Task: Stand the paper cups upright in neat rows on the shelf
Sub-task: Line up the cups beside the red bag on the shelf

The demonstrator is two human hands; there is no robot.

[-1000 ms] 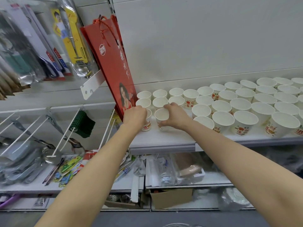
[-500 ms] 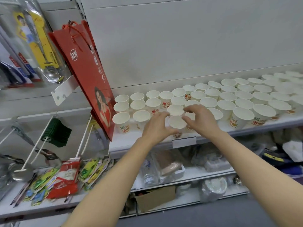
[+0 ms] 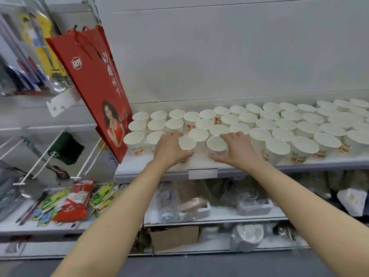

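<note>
Gripping one front-row cup each, the left hand (image 3: 171,148) curls its fingers round the left cup (image 3: 186,143) and the right hand (image 3: 235,149) round the right cup (image 3: 217,145), both near the shelf (image 3: 249,166) lip. A careless nudge could tumble either off the edge or topple packed neighbours behind. Half a second ago both hands cradled a single cup.

Paper cups (image 3: 259,124) upright in rows on shelf (image 3: 139,166). Gift bag (image 3: 95,82) at left end. Two front cups between hands; label holder (image 3: 202,173) below.
</note>
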